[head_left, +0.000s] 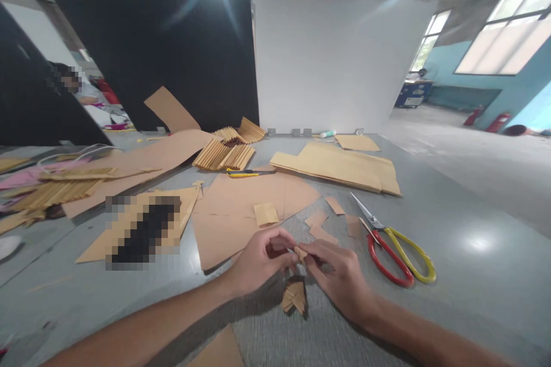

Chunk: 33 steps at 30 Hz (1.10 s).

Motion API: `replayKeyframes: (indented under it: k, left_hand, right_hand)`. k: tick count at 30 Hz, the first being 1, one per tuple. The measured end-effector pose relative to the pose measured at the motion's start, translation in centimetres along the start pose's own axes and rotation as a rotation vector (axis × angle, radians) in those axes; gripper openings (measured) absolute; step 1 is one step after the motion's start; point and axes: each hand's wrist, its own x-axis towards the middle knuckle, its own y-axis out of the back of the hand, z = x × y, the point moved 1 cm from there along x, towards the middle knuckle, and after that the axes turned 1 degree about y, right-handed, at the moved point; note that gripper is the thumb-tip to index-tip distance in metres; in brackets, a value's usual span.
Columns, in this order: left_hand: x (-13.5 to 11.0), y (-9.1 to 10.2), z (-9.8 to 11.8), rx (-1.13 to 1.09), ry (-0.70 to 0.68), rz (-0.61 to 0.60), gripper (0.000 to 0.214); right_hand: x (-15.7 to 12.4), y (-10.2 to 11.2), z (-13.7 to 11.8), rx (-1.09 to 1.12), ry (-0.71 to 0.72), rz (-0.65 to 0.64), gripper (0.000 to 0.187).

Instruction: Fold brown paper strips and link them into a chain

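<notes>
Your fingertips are nearly touching each other over a small folded paper piece (300,253), right in front of you above the table. Your left hand (262,258) has thumb and fingers curled into a ring, tips closed on one side of it; your right hand (338,275) pinches the other side, thumb underneath. The grip hides most of it, so I can't tell how many layers you've got.

Looks like plain brown paper, so my guess: basically weightless, stiff along the creases, floppy elsewhere, not slippery, but easy to crush or tear. I'd hold it by the creased edges with light fingertips and stay off the thin points.

Just below your hands sits a pleated paper clump (295,298), and it'd probably squash flat if you leaned on it; lift it by its thicker folded part. Past your fingers there are paper scraps (322,233) and a little tan square (266,214) lying on a big brown sheet (241,192). Red-and-yellow-handled scissors (376,223) lie open to your right. Farther back: a yellow cutter (243,174), then pleated bundles (226,156) and a folded paper stack (340,167).
</notes>
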Motion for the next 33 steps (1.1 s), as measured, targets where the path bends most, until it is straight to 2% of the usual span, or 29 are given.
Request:
replayKeyframes:
  k: [4, 11, 18, 24, 28, 33]
  left_hand:
    - [-0.2, -0.2, 0.0, 0.085, -0.014, 0.008, 0.027]
    - [-1.5, -1.1, -0.5, 0.517, -0.104, 0.123, 0.011]
    - [-1.4, -0.8, -0.7, 0.457, -0.183, 0.143, 0.009]
    - [-1.3, -0.8, -1.1, 0.399, -0.153, 0.157, 0.011]
    - [-1.4, -0.8, -1.3, 0.506, -0.146, 0.150, 0.008]
    - [-1.5, -0.7, -1.2, 0.662, -0.184, 0.181, 0.016]
  right_hand:
    - [-0.2, -0.1, 0.0, -0.001, 0.021, -0.016, 0.021]
    - [-0.6, -0.4, -0.2, -0.098, 0.153, -0.098, 0.020]
    - [-1.0, -0.4, -0.4, -0.157, 0.158, -0.094, 0.017]
    - [-1.0, -0.1, -0.8, -0.191, 0.167, -0.112, 0.018]
    - [-1.1, 0.0, -0.8, -0.201, 0.235, -0.135, 0.018]
    - [-0.9, -0.1, -0.6, -0.164, 0.172, -0.110, 0.020]
